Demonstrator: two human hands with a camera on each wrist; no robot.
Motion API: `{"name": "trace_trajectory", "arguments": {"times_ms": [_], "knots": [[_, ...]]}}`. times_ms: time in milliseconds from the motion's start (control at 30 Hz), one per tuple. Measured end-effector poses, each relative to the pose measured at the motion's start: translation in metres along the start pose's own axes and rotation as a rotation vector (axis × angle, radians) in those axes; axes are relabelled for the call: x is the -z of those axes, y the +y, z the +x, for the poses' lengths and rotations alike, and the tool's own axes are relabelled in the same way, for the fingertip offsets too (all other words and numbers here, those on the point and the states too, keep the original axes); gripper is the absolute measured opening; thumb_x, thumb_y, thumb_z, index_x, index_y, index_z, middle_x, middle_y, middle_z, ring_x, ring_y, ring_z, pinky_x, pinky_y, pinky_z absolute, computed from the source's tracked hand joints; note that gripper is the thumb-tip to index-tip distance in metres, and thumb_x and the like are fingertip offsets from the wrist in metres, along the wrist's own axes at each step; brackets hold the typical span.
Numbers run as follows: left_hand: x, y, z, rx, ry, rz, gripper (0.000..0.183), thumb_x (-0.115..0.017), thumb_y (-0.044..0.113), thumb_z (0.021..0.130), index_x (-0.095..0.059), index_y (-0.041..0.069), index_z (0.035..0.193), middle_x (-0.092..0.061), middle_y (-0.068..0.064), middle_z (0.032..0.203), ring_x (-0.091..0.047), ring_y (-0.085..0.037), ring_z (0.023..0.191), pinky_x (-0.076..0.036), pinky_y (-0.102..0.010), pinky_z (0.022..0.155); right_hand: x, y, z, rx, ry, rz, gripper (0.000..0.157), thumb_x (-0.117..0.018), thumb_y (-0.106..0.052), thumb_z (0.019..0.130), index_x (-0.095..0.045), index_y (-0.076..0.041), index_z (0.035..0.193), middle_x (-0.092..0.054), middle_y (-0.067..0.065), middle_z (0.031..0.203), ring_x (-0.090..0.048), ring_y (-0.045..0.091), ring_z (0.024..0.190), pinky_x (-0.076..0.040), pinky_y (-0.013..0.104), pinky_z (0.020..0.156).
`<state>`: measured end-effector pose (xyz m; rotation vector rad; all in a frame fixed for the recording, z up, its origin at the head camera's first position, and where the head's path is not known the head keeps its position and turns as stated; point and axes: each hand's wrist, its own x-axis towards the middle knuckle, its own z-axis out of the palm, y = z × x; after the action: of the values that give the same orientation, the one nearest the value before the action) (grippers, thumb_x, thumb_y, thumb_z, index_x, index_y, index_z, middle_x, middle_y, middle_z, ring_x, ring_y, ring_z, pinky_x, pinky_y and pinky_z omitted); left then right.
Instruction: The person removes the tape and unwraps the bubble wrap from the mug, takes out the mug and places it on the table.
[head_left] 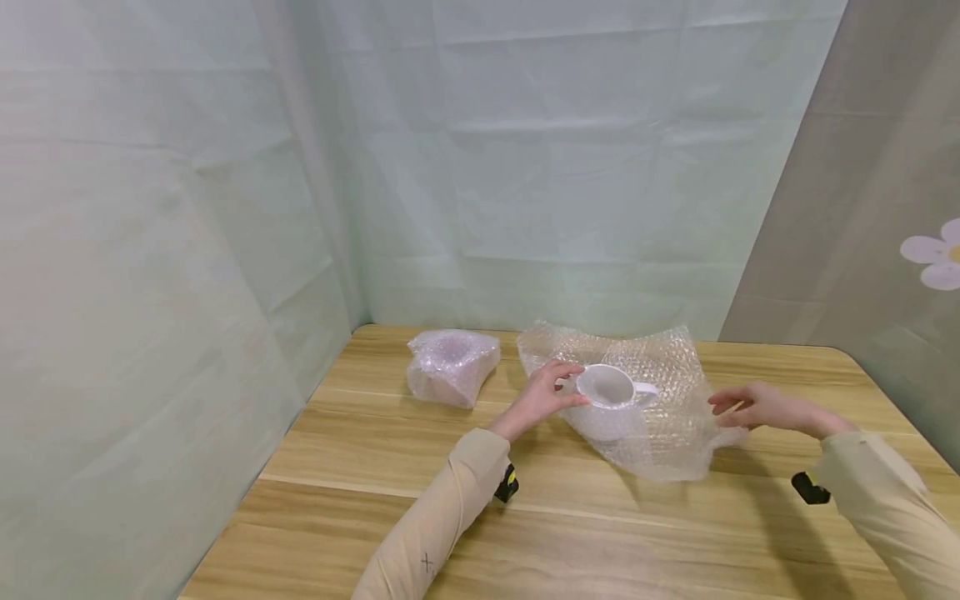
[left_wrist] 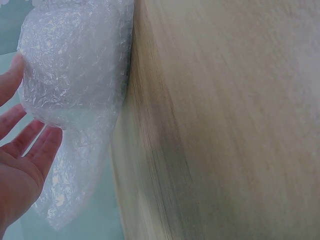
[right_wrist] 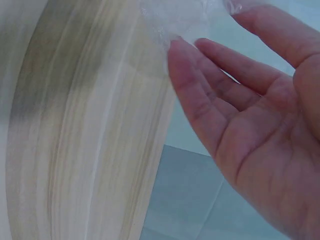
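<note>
A white mug (head_left: 605, 387), its mouth upward and handle pointing right, sits in a sheet of clear bubble wrap (head_left: 671, 437). My left hand (head_left: 546, 393) grips the mug from its left side, thumb near the front rim and fingers toward the back. In the left wrist view, bubble wrap (left_wrist: 75, 65) covers the mug's near side, and the fingertips lie against it. At the sheet's right edge is my right hand (head_left: 765, 408), its thumb and fingers apart. The right wrist view has its fingertips touching the edge of the wrap (right_wrist: 182, 20).
A bundle in bubble wrap (head_left: 452, 367) stands at the table's back left, beside the spread sheet. The wooden table (head_left: 360, 467) has a rounded back edge, with pale cloth (head_left: 555, 167) hanging behind it and at the left.
</note>
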<state>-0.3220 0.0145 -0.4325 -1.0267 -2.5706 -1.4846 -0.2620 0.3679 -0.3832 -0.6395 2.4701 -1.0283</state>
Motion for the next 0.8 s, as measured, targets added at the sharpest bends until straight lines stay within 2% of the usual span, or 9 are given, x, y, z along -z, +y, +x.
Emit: {"name": "trace_trajectory", "arguments": {"times_ms": [100,333,567,800], "knots": [[0.000,0.000,0.001,-0.001,0.000,-0.003,0.053,-0.073,0.020,0.076,-0.054,0.001,0.121,-0.050,-0.009,0.116,-0.048,-0.022,0.103,-0.043,-0.026,0.085,0.004,-0.002,0.002,0.023,0.057,0.027,0.043,-0.056,-0.009,0.089,-0.042,0.020,0.118,-0.055,0.026,0.105,-0.058,0.023,0.085,-0.050,0.031,0.067],[0.000,-0.001,0.001,-0.005,0.008,-0.016,0.052,-0.074,0.019,0.075,-0.054,0.001,0.120,-0.051,-0.008,0.114,-0.048,-0.021,0.102,-0.043,-0.028,0.085,0.007,-0.021,0.014,0.075,0.175,0.020,0.040,-0.057,-0.008,0.089,-0.045,0.019,0.117,-0.057,0.026,0.101,-0.059,0.022,0.083,-0.051,0.032,0.066],[-0.001,-0.002,0.000,-0.015,0.014,-0.010,0.052,-0.074,0.019,0.075,-0.055,0.000,0.120,-0.052,-0.007,0.113,-0.049,-0.019,0.101,-0.043,-0.024,0.083,0.009,-0.040,0.031,0.038,0.169,0.065,0.041,-0.057,-0.010,0.089,-0.046,0.015,0.119,-0.056,0.026,0.105,-0.057,0.034,0.089,-0.051,0.035,0.071],[0.000,-0.002,0.000,-0.010,0.016,-0.019,0.052,-0.074,0.019,0.075,-0.055,0.001,0.119,-0.052,-0.007,0.112,-0.049,-0.022,0.101,-0.044,-0.026,0.084,0.006,-0.056,0.051,0.059,0.169,0.113,0.041,-0.059,-0.009,0.088,-0.046,0.015,0.119,-0.058,0.021,0.106,-0.056,0.037,0.092,-0.049,0.039,0.075]]}}
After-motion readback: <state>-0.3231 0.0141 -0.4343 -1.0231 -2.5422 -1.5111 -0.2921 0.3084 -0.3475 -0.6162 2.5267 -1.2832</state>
